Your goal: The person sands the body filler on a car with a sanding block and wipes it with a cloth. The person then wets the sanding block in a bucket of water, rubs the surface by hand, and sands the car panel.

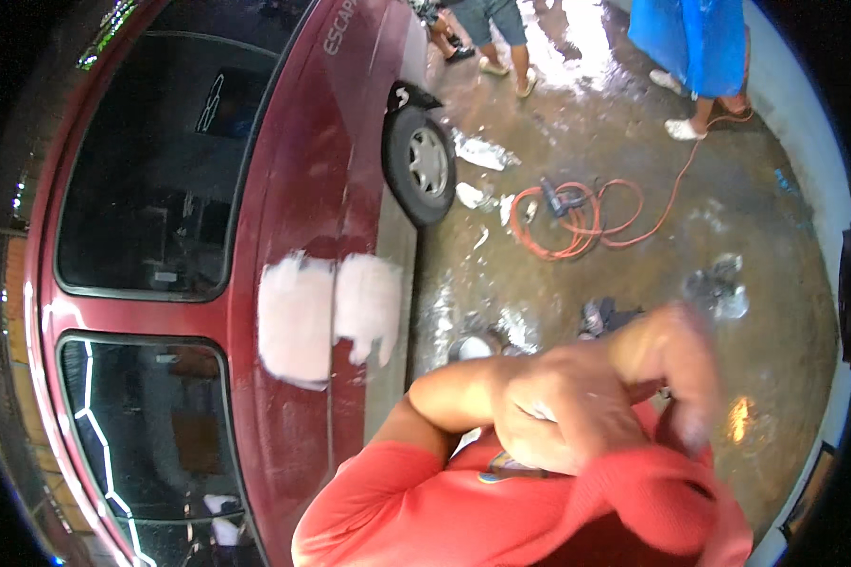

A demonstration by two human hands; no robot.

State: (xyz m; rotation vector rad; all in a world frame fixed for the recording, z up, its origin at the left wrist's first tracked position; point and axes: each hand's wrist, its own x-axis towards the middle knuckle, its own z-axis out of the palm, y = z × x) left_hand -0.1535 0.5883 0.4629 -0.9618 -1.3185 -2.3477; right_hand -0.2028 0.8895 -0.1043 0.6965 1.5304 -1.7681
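Observation:
Both hands are raised close over my red shirt (463, 510) at the lower middle. My left hand (548, 406) comes across from the left with its fingers curled, beside the bunched red sleeve (662, 501); what they hold, if anything, is hidden. My right hand (667, 364) is bent over just to the right, overlapping the left one, its fingers smeared by motion. On the left stands a maroon van (293, 198) with pale patches (293, 321) on its side panel.
An orange hose (624, 241) lies coiled around a dark tool (558, 197) on the wet concrete floor (756, 236). A bucket (473, 347) sits behind my arm. People stand at the top: legs in shorts (496, 38) and someone in blue (690, 47). A pale low wall (813, 180) curves along the right.

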